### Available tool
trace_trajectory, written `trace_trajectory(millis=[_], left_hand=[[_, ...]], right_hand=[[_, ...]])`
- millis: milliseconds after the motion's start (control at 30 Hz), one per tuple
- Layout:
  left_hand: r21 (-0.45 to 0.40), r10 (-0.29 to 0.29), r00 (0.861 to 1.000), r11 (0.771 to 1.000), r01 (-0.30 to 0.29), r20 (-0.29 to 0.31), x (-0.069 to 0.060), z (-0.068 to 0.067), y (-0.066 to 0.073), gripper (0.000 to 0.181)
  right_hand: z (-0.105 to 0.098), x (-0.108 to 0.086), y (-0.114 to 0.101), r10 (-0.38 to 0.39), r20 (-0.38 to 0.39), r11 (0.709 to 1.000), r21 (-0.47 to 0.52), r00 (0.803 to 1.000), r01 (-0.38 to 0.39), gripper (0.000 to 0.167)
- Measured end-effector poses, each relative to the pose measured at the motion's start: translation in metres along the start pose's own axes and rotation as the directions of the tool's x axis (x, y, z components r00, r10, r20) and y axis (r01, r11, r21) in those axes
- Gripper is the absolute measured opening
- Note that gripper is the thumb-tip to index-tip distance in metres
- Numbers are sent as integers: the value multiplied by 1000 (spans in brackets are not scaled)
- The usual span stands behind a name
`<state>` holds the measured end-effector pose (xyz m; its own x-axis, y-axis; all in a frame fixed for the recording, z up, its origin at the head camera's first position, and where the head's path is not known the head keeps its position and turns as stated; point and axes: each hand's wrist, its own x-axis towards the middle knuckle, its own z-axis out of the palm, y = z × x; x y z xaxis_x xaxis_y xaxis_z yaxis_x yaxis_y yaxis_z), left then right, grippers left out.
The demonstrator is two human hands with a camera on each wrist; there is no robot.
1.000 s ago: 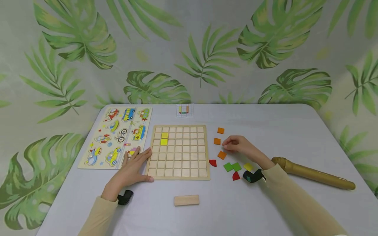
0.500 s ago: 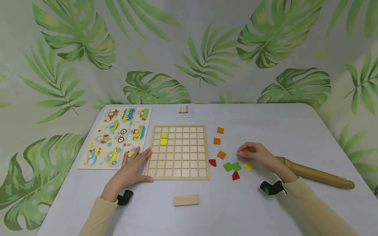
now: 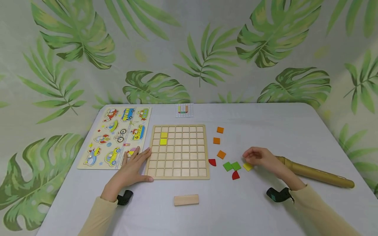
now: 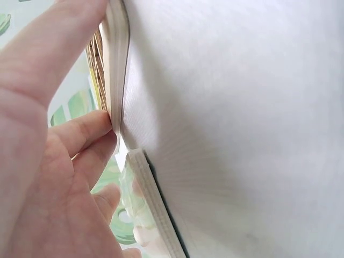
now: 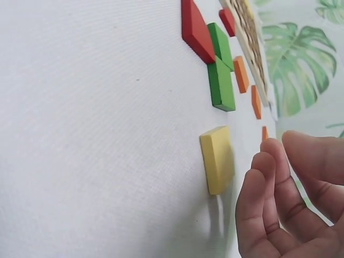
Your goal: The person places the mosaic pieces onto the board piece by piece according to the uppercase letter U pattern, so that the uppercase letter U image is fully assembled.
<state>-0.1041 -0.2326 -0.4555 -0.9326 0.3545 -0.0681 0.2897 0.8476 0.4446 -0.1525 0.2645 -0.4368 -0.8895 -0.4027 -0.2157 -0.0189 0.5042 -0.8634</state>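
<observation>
My left hand [image 3: 130, 170] rests against the left edge of a wooden grid board [image 3: 208, 154], fingers extended, thumb at its near left corner. Two yellow square tiles [image 3: 163, 138] sit in the board's cells. Just above a loose yellow tile [image 3: 247, 167] hovers my right hand [image 3: 262, 160]; its fingers bend loosely and hold nothing. The right wrist view shows that yellow tile [image 5: 217, 161] flat on the table, apart from the fingertips [image 5: 271, 148]. Left of it lie two green tiles [image 3: 231, 166], a red quarter-round piece [image 3: 235, 175] and another red piece [image 3: 212, 162].
Three orange tiles [image 3: 217, 141] lie right of the board. A pattern card [image 3: 184, 110] is behind it. A vehicle puzzle board [image 3: 101, 131] lies at left, partly under my left fingers. A wooden block [image 3: 186, 200] is in front; a gold-brown stick [image 3: 319, 174] lies at right.
My right hand has moved right and nearer, away from the orange tiles to just over the loose yellow tile. The left hand has stayed at the grid board's edge.
</observation>
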Motion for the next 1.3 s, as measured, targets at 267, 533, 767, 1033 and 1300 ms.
trace_trajectory(millis=[267,533,767,1033,1300], left_hand=[[-9,-11,1000,1000,11,11,0,-1,0,107],[-14,-12,1000,1000,12,8,-1,0,1,106],[-19,-5,1000,1000,5,4,-1,-1,1,106],[-13,-8,1000,1000,8,3,-1,-1,1,106],[-23,-10,1000,1000,10,4,-1,-2,2,105]], right_hand=[[8,-5,2,-88,-28,982,-168,996,82,17],[17,-9,4,-185,-60,938,-309,981,158,27],[20,-9,3,-195,-57,918,-361,979,162,27],[20,-6,-4,-142,-56,907,-408,988,107,24],[15,-2,-6,-102,-6,964,-246,995,97,16]])
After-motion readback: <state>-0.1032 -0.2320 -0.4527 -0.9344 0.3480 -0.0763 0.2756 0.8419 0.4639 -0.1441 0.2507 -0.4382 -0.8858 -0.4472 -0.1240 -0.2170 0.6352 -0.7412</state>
